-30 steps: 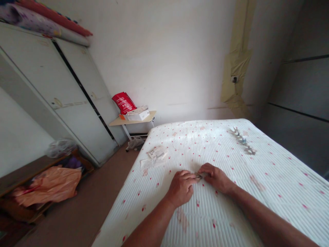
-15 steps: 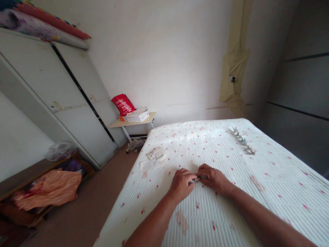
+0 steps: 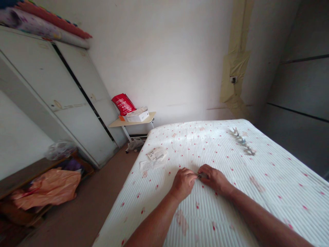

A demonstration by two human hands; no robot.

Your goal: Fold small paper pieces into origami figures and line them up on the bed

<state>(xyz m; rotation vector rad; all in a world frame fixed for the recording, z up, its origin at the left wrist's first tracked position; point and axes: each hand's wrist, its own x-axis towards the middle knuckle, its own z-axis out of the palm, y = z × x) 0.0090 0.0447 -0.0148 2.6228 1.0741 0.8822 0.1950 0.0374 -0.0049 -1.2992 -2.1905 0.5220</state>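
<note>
Both hands meet over the middle of the white mattress (image 3: 205, 212), fingertips nearly touching. My left hand (image 3: 183, 182) is closed, thumb and forefinger pinching one end of a small grey-brown piece (image 3: 199, 176). The piece's other end is in the bent fingers of my right hand (image 3: 214, 177). Mostly covered by the fingers, its kind cannot be made out. Farther off to the right lies a row of small, greyish, spiky pieces (image 3: 242, 140). To the left of my hands, printed paper slips (image 3: 157, 154) lie flat on the mattress, some overlapping.
Beyond the mattress's left corner stands a small table (image 3: 115, 123) with a red bag (image 3: 123, 104) and a white box (image 3: 138, 117). A grey cabinet (image 3: 74, 103) and a low wooden shelf with an orange plastic bag (image 3: 48, 188) line the left side.
My left fingertips have shifted slightly right, closer to my right hand. Less of the small piece now shows between them. My right hand has hardly moved.
</note>
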